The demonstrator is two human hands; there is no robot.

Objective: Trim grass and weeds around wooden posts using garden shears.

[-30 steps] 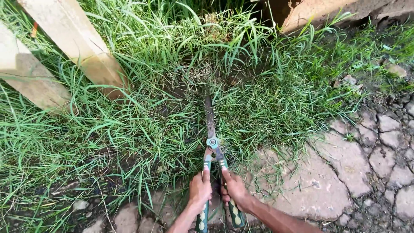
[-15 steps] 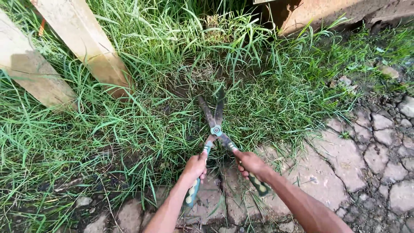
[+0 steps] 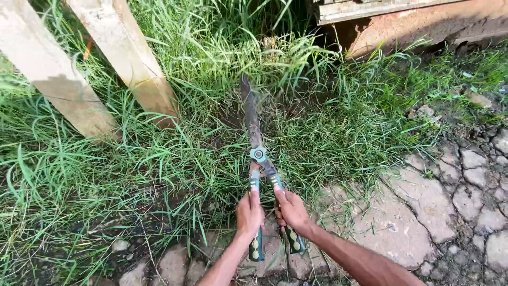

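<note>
Along the near edge, cracked pale paving stones (image 3: 402, 222), with tall green grass (image 3: 132, 169) covering the ground beyond them. At upper left, two slanted pale wooden posts (image 3: 127, 58), their feet planted in the grass. At upper right, a rusty brown metal edge (image 3: 423, 26) with shadow below. Open room mostly to the right, over the stones and the shorter grass; tighter on the left, near the posts.

In the middle, long rusty hedge shears with green-and-cream handles (image 3: 253, 127), pointed away from the body toward the upper grass. Blades brought together into one narrow line (no gap visible between them), the tips lying in the grass just right of the nearer post, apart from it. Round pale pivot bolt (image 3: 258, 154) sitting just above the two handles.

Left hand (image 3: 250, 214) wrapped fully around the left handle, fingers curled tight, the index finger stretched up along the shaft. Right hand (image 3: 290, 211) clenched around the right handle in the same manner. Both hands close side by side, nearly touching, over the border between grass and stones. Handle ends sticking out below the fists. Shears lying directly ahead of both grips, the blades well beyond the knuckles.
</note>
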